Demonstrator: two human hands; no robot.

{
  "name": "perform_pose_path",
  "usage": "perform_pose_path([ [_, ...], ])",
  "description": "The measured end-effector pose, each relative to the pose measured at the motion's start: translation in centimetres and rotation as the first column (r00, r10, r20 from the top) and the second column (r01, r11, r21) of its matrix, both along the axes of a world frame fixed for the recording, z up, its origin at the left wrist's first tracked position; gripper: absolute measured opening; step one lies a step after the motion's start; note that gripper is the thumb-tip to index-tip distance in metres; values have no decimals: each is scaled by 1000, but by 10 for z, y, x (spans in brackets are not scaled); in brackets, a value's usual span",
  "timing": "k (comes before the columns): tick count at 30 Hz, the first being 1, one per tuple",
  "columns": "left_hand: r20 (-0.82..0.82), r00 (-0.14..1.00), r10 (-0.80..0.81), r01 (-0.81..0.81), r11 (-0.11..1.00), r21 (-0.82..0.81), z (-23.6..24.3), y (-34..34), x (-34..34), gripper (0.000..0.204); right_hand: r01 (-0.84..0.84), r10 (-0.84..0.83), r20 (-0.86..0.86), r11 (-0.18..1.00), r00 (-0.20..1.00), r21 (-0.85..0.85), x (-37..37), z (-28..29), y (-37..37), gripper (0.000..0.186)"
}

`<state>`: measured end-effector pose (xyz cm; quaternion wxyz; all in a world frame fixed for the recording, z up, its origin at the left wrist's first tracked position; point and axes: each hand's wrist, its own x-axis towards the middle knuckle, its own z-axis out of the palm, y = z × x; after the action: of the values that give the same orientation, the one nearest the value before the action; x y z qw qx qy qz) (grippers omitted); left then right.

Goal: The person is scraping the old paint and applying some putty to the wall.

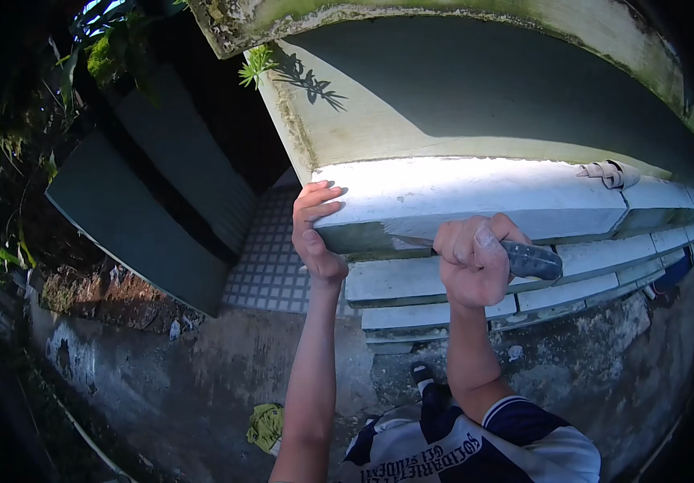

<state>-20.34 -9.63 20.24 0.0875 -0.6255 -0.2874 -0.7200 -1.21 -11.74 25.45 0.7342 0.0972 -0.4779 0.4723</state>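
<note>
My right hand is closed round the dark grey handle of a scraper. Its thin blade points left against the front face of a white-topped ledge, where a whitish coating meets a bare grey-green patch. My left hand rests on the ledge's left end, fingers apart over the top corner and thumb lower down by the front edge. The blade shows nearly edge-on, so its full shape is hidden.
A curled pale strip lies on the ledge's right part. Lower white slabs step down below it. Overhead hangs a mossy concrete edge. Left are a tiled floor and a dark green panel; a yellow-green cloth lies on the ground.
</note>
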Motion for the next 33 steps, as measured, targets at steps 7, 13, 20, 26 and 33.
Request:
perform_pose_path([
  [7, -17, 1000, 12, -11, 1000, 18, -2, 2, -3, 50, 52, -48, -40, 993, 998, 105, 8, 1, -1, 27],
  [13, 4, 1000, 12, -12, 1000, 7, -1, 0, 0, 51, -5, 7, -13, 996, 1000, 93, 9, 9, -4, 24],
  [20, -14, 999, 34, -34, 999, 7, -2, 0, -2, 51, -37, 38, -17, 996, 999, 79, 11, 3, -4, 20],
  [26, 1, 999, 45, -45, 999, -2, -1, -3, 0, 53, -9, 5, 38, 993, 999, 117, 9, 3, -8, 20],
  [33, 6, 999, 44, -44, 999, 21, -4, 2, -2, 52, -4, 1, 33, 997, 999, 74, 9, -3, -6, 21],
])
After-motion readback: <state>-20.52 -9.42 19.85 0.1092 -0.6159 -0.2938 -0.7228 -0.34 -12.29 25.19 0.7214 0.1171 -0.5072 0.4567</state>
